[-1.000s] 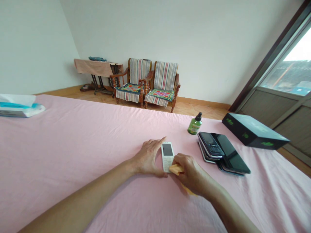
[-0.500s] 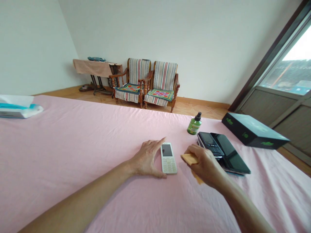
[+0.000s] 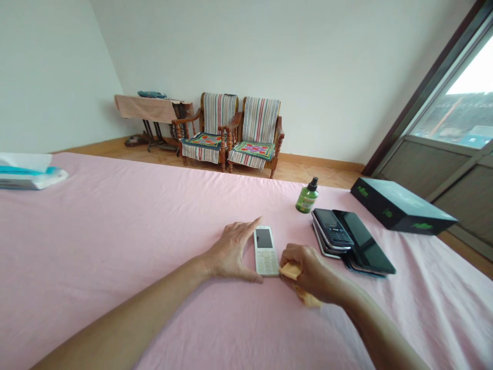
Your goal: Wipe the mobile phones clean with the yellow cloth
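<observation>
A white keypad mobile phone (image 3: 266,252) lies face up on the pink cloth. My left hand (image 3: 234,251) braces it from the left, index finger at its top end and thumb at its bottom end. In my right hand (image 3: 308,270) is a bunched yellow cloth (image 3: 291,270), closed in the fingers. That cloth is at the phone's lower right edge; part of it hangs below my palm. Right of my right hand, a dark keypad phone (image 3: 334,228) tops a small stack, beside a black tablet (image 3: 364,244) with a glossy screen.
A green spray bottle (image 3: 307,196) stands behind the stack. Farther right is a black box (image 3: 400,208) with green print. A tissue pack (image 3: 31,172) lies at the left on the pink tablecloth (image 3: 134,216). Two wooden chairs (image 3: 254,131) stand beyond the far edge.
My right hand has moved left and down with the yellow cloth, from beside the phone stack to the white phone's lower right edge. My left hand and the phone have stayed in place.
</observation>
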A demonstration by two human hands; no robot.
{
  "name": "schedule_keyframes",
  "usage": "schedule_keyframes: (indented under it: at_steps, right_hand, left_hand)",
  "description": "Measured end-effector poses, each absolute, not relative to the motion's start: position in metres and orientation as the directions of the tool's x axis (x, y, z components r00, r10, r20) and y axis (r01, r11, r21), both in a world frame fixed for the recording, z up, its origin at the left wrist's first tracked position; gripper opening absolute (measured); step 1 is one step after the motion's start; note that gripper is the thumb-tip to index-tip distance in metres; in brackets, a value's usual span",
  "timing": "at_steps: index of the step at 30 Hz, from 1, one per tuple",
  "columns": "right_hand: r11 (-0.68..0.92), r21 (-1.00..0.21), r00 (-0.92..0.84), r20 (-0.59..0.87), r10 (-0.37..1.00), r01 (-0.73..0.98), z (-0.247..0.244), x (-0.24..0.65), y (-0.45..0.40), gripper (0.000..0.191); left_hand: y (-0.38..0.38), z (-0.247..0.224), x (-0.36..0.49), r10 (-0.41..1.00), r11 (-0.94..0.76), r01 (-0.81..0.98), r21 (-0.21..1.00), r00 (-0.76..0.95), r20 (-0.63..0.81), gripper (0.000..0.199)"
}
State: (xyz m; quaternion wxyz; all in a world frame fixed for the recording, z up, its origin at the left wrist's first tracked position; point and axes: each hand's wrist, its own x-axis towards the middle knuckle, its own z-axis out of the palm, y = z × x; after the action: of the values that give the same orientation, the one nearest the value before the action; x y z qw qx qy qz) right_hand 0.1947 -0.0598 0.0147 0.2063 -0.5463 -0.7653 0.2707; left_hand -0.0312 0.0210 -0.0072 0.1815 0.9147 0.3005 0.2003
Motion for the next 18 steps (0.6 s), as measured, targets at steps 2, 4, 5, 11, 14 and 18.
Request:
schedule_keyframes:
  at_steps: [2, 4, 5, 11, 14, 18]
  right_hand:
    - [0.266, -0.634, -0.335, 0.011, 0.942, 0.726, 0.023, 0.195, -0.062, 0.019]
    - [0.276, -0.639, -0.288, 0.087, 0.954, 0.718, 0.027, 0.191, -0.062, 0.014]
    - [0.283, -0.648, -0.256, 0.139, 0.957, 0.707, 0.028, 0.187, -0.061, 0.013]
    - [0.367, -0.674, -0.203, 0.312, 0.928, 0.641, 0.011, 0.159, -0.054, 0.036]
    - [0.411, -0.674, -0.207, 0.366, 0.907, 0.614, 0.003, 0.149, -0.051, 0.030]
    - [0.442, -0.651, -0.268, 0.353, 0.896, 0.617, -0.001, 0.143, -0.050, 0.023]
  left_hand:
    - [0.022, -0.007, -0.031, 0.622, -0.752, 0.474, 0.458, 0.741, 0.253, 0.130]
    - [0.022, -0.008, -0.031, 0.611, -0.757, 0.465, 0.459, 0.752, 0.246, 0.134]
    - [0.022, -0.008, -0.031, 0.603, -0.762, 0.458, 0.458, 0.759, 0.245, 0.135]
    - [0.021, -0.007, -0.031, 0.584, -0.776, 0.433, 0.459, 0.769, 0.260, 0.132]
    - [0.020, -0.006, -0.031, 0.591, -0.767, 0.437, 0.470, 0.766, 0.252, 0.131]
    - [0.018, -0.004, -0.029, 0.615, -0.742, 0.453, 0.495, 0.753, 0.233, 0.130]
